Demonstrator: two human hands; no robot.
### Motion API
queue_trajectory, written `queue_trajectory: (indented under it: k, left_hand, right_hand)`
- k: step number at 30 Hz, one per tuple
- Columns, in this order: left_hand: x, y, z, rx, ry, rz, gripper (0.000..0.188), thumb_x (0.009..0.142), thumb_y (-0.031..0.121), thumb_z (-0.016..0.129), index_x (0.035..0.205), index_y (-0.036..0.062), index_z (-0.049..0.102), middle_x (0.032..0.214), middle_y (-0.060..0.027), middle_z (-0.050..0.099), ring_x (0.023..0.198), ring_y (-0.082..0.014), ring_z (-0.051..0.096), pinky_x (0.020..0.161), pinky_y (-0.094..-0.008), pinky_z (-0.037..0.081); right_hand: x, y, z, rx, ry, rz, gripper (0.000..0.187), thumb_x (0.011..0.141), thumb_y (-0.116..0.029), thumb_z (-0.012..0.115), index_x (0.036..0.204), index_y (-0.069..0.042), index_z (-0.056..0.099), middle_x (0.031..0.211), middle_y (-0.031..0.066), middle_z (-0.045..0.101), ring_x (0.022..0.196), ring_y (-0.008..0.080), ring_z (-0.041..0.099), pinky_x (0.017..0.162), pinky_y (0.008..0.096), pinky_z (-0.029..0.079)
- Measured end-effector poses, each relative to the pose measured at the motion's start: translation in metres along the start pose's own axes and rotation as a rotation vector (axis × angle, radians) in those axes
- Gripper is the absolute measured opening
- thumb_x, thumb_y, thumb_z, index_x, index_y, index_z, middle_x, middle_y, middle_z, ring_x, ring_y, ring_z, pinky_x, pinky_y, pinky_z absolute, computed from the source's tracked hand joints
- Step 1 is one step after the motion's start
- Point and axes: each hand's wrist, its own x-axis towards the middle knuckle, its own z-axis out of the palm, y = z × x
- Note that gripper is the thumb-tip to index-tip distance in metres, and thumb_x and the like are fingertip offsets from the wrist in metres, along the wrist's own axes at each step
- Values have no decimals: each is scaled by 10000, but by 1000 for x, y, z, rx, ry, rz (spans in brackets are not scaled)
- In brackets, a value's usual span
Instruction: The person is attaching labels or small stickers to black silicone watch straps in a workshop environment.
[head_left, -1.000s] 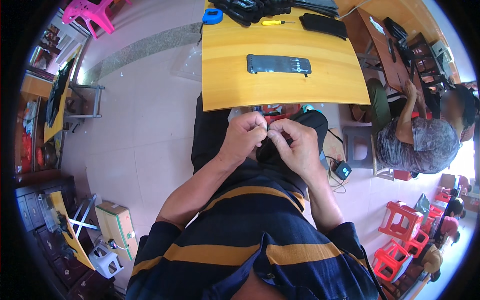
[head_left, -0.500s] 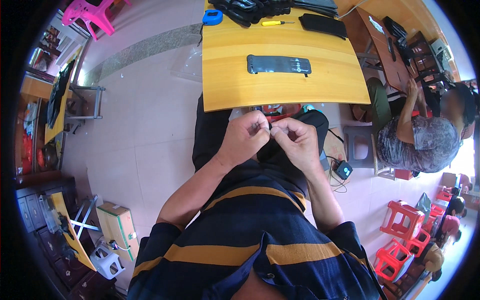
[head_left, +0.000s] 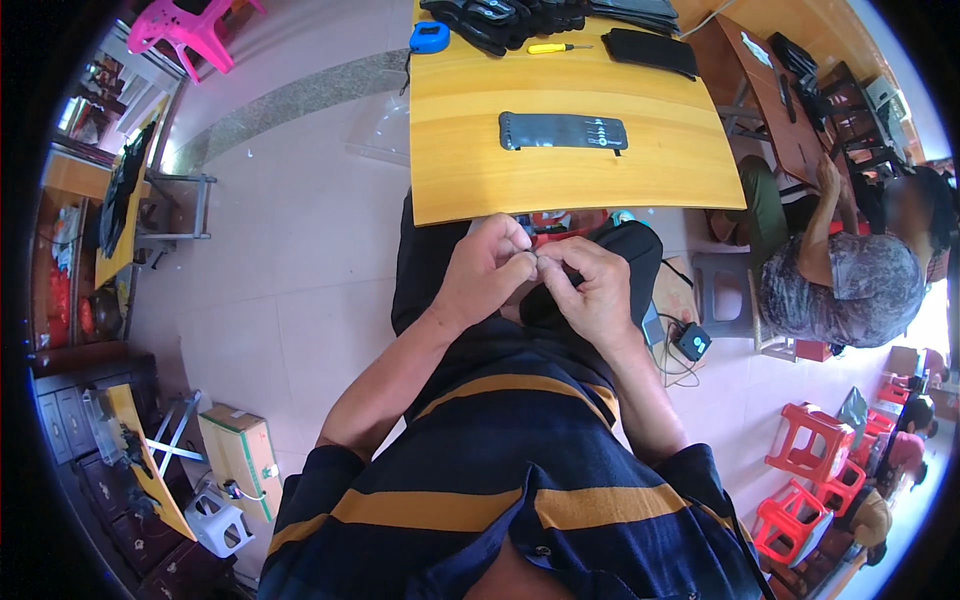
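Observation:
My left hand (head_left: pixel 487 268) and my right hand (head_left: pixel 588 285) meet over my lap, just short of the table's near edge. Thumb and fingers of each are pinched together, fingertips almost touching. Whatever lies between them is too small and too covered to make out. Beyond them, on the yellow wooden table (head_left: pixel 470 185), lies a flat dark grey strip-shaped piece (head_left: pixel 562 131) with pale print at its right end and small dark tabs along its near edge. Neither hand touches it.
Along the table's far side lie a blue tape measure (head_left: pixel 429 38), a yellow screwdriver (head_left: pixel 550 48), a black pouch (head_left: pixel 650 52) and a pile of black items (head_left: pixel 490 22). A person (head_left: pixel 850 270) sits at the right. Red stools (head_left: pixel 810 440) stand lower right; a cardboard box (head_left: pixel 238 455) lower left.
The whole view has shifted slightly. My hands stay pinched together, with the fingers a little rearranged. The strip on the table lies as before.

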Motion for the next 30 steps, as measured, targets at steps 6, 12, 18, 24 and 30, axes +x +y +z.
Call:
queue_trajectory:
  k: [6, 12, 18, 24, 30]
  left_hand:
    - [-1, -4, 3, 166, 112, 137, 146, 895, 53, 696, 1020, -23, 692, 892, -92, 740, 787, -96, 688, 715, -261, 544]
    - [1, -9, 1, -1, 83, -25, 192, 909, 2, 674, 1093, -21, 724, 929, -76, 746, 788, -93, 680, 721, -240, 559]
    - [5, -12, -1, -203, 127, -63, 208, 928, 3, 668, 1133, -14, 700, 942, -50, 711, 809, -94, 678, 728, -233, 577]
    - [10, 1, -3, -188, 82, -90, 204, 939, 4, 660, 1139, -5, 701, 950, -50, 713, 813, -97, 683, 717, -222, 576]
    - [5, 10, -10, 27, 34, -56, 166, 931, 26, 660, 1078, -28, 715, 940, -66, 736, 810, -83, 684, 712, -225, 559]
  right_hand:
    - [-4, 2, 2, 54, 0, 48, 99, 868, -35, 711, 959, -7, 741, 864, 152, 722, 798, 300, 735, 715, 359, 578]
    - [-8, 3, 12, -14, 84, 57, 85, 890, -35, 725, 970, -8, 721, 872, 136, 711, 795, 266, 714, 723, 336, 561]
    - [-8, 9, 13, 15, 82, 59, 203, 872, -17, 761, 1066, -10, 700, 872, 88, 708, 768, 181, 690, 711, 285, 553]
    - [-11, 15, 16, 45, 69, 89, 205, 893, -7, 743, 1096, 6, 711, 909, 63, 735, 753, 84, 662, 699, 239, 540]
    - [-13, 16, 15, 254, 47, 263, 134, 939, -8, 706, 1070, 14, 721, 840, 7, 714, 740, 27, 628, 676, 209, 516]
